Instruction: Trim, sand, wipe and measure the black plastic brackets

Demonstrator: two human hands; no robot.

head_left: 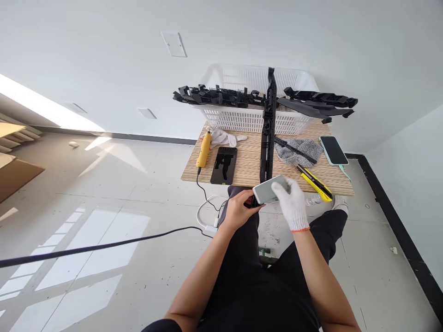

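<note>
1. 1 long black part [268,133]: mid-table, far end over 1 white basket [235,119].
2. Left hand [238,210], bare: curled round part's near end.
3. Right hand [292,205], gloved: pinching 1 grey block [265,191] above it.
4. Left: 1 yellow corded tool [203,151]. Right: 1 yellow knife [314,183], 1 phone [334,150].
5. Far black parts [214,97]: overlapping, count unclear.

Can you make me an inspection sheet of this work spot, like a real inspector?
Surface: striped wooden table with a white basket on it.
Things in hand: long black strip; pale block.
Clutter: yellow tool, dark flat gadget, spare glove, gray cloth, yellow cutter, phone; black parts across the basket.
Hands: bare left hand grips the strip's near end; gloved right hand holds the block.
Cables: black cord from the yellow tool; light cord at the phone; white cable; long black cable at the left.
Surroundings: pale walls, sunlit floor, cardboard.
</note>
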